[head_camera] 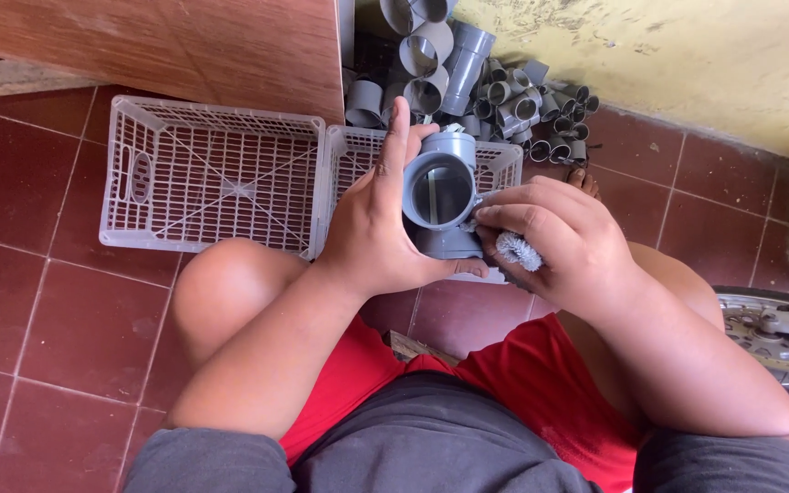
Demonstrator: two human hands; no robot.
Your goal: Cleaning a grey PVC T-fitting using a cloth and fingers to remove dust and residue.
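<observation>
The grey pipe fitting (pixel 442 196) sits between both hands above the person's knees, its round open mouth facing up. The left hand (pixel 378 228) wraps its side, forefinger raised along the rim. The right hand (pixel 559 242) closes around a small white brush (pixel 517 249) just beside the fitting. Two white plastic crates (pixel 216 173) lie close behind on the red tiled floor (pixel 66 319), with a pile of grey fittings (pixel 495 91) against the wall.

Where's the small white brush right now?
In the head view, right of centre: the white brush is in the right hand, beside the grey pipe fitting.
</observation>
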